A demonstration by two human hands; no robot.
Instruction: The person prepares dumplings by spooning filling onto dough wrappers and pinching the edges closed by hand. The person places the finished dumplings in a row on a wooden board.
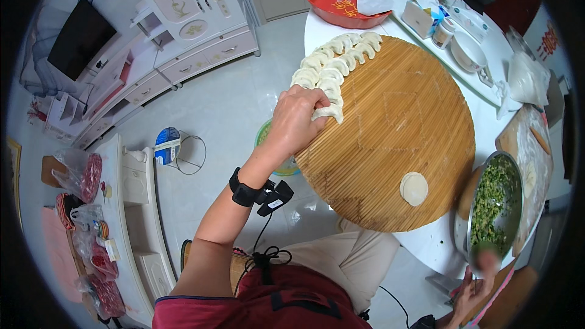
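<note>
My left hand [299, 116] reaches over the left edge of the round bamboo board. Its thumb and fingers are around a crescent-shaped dumpling [330, 112] at the near end of a double row of white dumplings [332, 65]. That row curves along the board's far left edge. My right hand [473, 290] is low at the right, at the near rim of a metal bowl [461, 233] of chopped green filling [491, 201]. A blur covers part of that hand, and what its fingers hold is unclear. Round dough wrappers [414, 188] lie near the board's front edge.
The bamboo board [397, 114] rests on a white table [422, 246]. Behind it are a red scalloped basin [329, 2] and a long tray [450, 66] with a white bowl [468, 50]. A floured board [525, 146] bears a rolling pin [540, 140]. A stool [167, 146] stands left.
</note>
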